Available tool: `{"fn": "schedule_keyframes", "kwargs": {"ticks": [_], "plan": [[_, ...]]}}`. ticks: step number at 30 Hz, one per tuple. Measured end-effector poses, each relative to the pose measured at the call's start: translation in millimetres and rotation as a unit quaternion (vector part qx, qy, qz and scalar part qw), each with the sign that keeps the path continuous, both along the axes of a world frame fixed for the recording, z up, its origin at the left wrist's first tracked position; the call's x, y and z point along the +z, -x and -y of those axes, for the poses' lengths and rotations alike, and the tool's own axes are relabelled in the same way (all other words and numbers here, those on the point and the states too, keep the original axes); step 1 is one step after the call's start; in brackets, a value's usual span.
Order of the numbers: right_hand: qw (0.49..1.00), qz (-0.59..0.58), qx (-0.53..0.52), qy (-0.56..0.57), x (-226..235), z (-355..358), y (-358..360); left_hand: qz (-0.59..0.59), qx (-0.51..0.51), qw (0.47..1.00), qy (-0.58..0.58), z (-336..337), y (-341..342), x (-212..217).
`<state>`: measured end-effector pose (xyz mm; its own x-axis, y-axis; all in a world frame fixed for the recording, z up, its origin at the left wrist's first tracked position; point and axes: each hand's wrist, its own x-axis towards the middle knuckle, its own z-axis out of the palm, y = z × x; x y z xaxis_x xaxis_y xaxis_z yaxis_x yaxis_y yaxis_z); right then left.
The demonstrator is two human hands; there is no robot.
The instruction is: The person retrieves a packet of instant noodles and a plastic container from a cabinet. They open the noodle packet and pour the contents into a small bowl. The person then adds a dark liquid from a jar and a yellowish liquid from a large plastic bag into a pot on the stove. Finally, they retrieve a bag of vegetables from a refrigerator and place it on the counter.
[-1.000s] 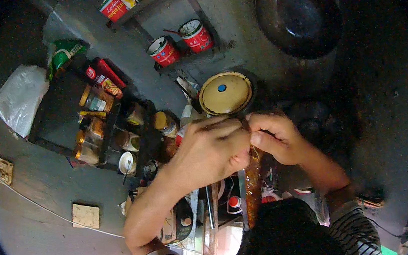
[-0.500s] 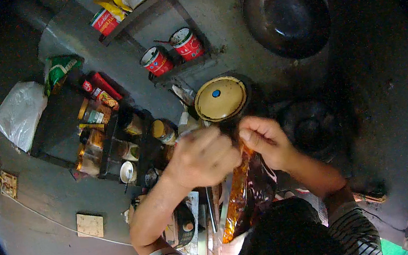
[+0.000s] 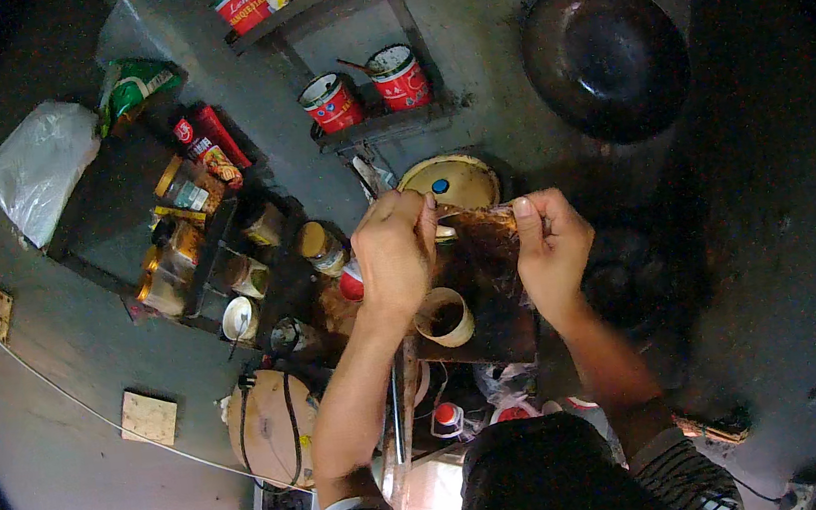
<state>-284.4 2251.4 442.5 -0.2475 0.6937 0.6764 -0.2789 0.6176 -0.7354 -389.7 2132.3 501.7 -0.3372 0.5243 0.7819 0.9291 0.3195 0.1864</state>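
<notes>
A shiny, see-through plastic packet with orange-brown colouring stretches between my two hands. My left hand pinches one top corner. With thumb and bent fingers, my right hand grips the other. Most of the packet's body is dark and hard to make out against the surface below. Behind my hands sits a round yellowish lid with a blue knob, partly covered by them. Below and between my wrists stands a pale cup with something dark inside.
Left of my arm a dark rack holds several jars. Beyond it, two red tins stand on a wall shelf. A dark wok hangs at upper right, above a black stove. A round wooden board is at lower left.
My hands have drawn apart, spreading the packet's top edge between them. The packet's long orange side no longer hangs towards me, so the cup shows. The whole view has shifted slightly.
</notes>
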Motion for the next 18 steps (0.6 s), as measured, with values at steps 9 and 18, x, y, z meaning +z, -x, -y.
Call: {"fn": "schedule_keyframes", "kwargs": {"ticks": [9,18], "plan": [[0.996,0.003,-0.041,0.073,-19.2,-0.5,0.6,0.013,0.180,0.984,-0.005,15.8,59.1,-45.8],[0.996,-0.068,-0.006,0.059,-22.2,8.9,-7.6,0.054,0.272,0.961,0.002,39.8,115.1,-74.2]]}}
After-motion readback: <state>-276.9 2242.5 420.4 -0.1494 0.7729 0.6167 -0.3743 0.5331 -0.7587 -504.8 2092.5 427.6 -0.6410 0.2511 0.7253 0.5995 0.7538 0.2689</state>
